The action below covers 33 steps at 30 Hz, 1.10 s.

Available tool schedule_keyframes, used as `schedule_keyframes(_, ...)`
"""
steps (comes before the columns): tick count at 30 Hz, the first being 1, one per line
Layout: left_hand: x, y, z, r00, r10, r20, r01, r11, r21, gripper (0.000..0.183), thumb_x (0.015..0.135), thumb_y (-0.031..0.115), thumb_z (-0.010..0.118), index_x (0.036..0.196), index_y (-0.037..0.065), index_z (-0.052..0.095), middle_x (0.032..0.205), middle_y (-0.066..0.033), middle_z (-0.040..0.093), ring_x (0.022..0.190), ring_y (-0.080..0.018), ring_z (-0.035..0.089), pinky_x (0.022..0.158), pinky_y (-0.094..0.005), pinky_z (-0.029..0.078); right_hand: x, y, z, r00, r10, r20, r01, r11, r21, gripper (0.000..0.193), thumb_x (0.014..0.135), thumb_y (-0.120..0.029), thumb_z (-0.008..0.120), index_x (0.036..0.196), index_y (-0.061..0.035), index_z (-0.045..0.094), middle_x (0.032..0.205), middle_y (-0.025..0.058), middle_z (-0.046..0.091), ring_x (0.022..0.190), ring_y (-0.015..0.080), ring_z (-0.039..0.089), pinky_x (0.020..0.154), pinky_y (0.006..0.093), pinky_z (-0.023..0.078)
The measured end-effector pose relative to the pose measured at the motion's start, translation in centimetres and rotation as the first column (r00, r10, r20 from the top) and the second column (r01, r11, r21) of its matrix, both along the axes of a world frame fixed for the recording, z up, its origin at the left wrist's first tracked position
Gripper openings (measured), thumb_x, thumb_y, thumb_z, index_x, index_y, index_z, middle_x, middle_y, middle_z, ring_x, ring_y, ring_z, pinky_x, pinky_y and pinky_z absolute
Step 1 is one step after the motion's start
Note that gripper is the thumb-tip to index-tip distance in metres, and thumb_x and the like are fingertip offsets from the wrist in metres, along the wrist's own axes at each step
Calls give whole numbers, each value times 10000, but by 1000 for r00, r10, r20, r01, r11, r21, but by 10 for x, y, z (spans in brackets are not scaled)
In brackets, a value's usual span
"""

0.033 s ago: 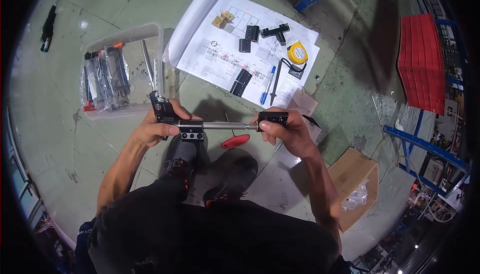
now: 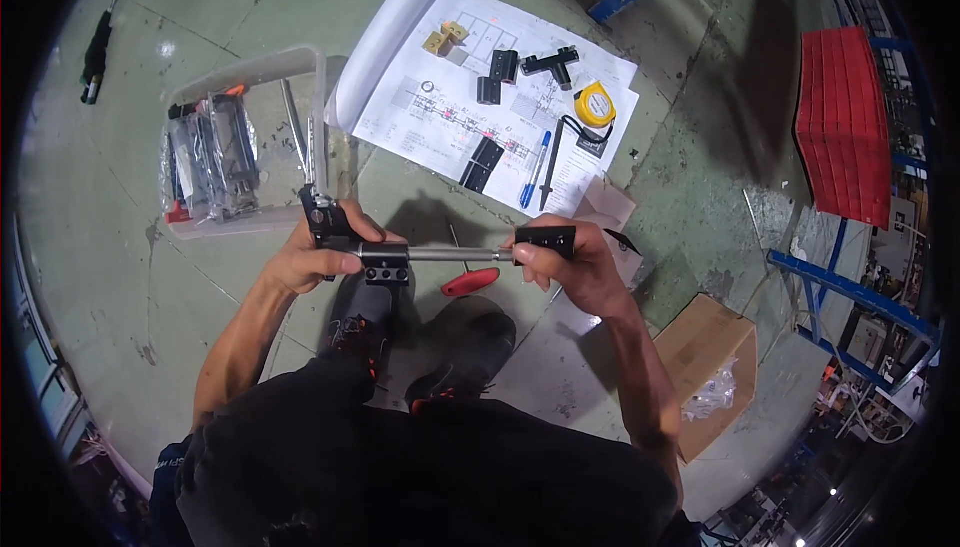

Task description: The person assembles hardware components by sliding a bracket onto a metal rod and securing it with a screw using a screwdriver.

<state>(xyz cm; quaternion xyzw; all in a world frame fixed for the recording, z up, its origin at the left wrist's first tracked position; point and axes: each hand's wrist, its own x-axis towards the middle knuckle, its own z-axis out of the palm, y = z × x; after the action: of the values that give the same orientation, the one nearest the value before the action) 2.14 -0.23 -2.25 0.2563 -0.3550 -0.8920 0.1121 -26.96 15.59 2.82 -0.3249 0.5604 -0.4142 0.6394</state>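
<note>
Steel gleams at the middle of the frame, where you hold a thin rod (image 2: 452, 253) level between your hands. Your left hand (image 2: 312, 255) is wrapped tight around a black bracket (image 2: 322, 217) at the rod's left end, just beside a black block (image 2: 385, 263) clamped on the rod; your right hand (image 2: 568, 265) is closed on a black block (image 2: 546, 238) at the right end. Under the rod a red-handled screwdriver (image 2: 468, 281) lies on the floor. At upper left a clear plastic tray (image 2: 250, 72) holds bagged black parts (image 2: 212, 165), their shapes hard to make out through the plastic. A white drawing sheet (image 2: 440, 97) at upper centre carries small black pieces, a yellow tape measure (image 2: 596, 105) and a blue pen (image 2: 536, 169). A brown cardboard box (image 2: 708, 339) sits at lower right with crumpled clear bags inside, and a red crate (image 2: 842, 122) stands at the right edge.
</note>
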Motion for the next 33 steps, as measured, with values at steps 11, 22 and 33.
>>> schedule_keyframes(11, 2, 19, 18, 999, -44, 7, 45, 991, -126, 290, 725, -19, 702, 992, 7, 592, 1087, -211, 649, 1044, -290, 640, 890, -380, 523, 25, 16, -13, 969, -242, 53, 233, 962, 142, 269, 909, -174, 637, 780, -73, 423, 540, 9, 480, 418, 48, 400, 365, 224, 281)
schedule_keyframes(22, 10, 38, 8, 990, -81, -112, 41, 944, -328, 255, 803, 34, 689, 1031, -2, 582, 1103, -222, 629, 982, -264, 647, 772, -341, 567, 28, 23, -14, 903, -332, 271, 207, 892, 403, 254, 925, -160, 606, 765, -77, 427, 501, 22, 448, 372, 51, 362, 331, 236, 276)
schedule_keyframes(33, 20, 59, 59, 962, 31, 271, -70, 988, 136, 188, 808, 73, 661, 974, 45, 575, 1066, -210, 629, 963, -267, 645, 616, -282, 547, 47, 47, -7, 934, -323, 156, 308, 945, 109, 283, 925, -128, 609, 776, -75, 374, 506, 26, 474, 377, 46, 376, 348, 219, 276)
